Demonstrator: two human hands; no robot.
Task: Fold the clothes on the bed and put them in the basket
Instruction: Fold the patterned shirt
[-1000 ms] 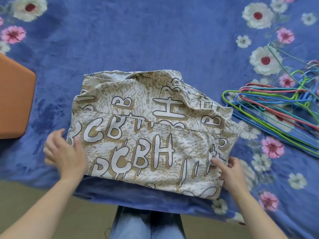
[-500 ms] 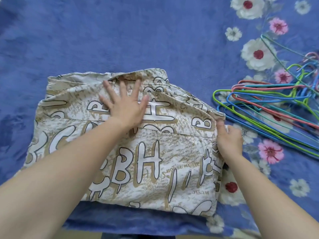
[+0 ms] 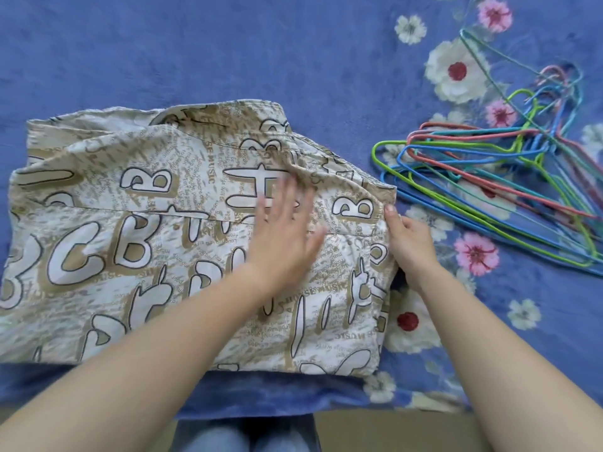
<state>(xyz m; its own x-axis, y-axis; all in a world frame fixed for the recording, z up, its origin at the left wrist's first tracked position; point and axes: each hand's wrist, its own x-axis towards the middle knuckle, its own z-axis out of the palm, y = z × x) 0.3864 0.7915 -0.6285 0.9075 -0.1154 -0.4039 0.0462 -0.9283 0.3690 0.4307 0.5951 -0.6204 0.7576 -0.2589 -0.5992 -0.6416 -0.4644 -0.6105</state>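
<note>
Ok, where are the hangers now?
In the head view, the hangers lie on the floral bedspread at the right, apart from the letter-print garment, just beyond the right hand gripping its edge.

Bedroom in a home, prob. A blue plush blanket (image 3: 228, 60) w/ white & pink flower print covers the bed from 9 o'clock thru 12 to 3. A heap of coloured wire clothes hangers (image 3: 489, 177) lies on it at 2 o'clock, and a letter-printed garment (image 3: 130, 239) is spread at centre, i.e. household laundry. At 6 o'clock the bed edge meets a beige floor strip (image 3: 391, 429), too blurred to tell the material.
</note>
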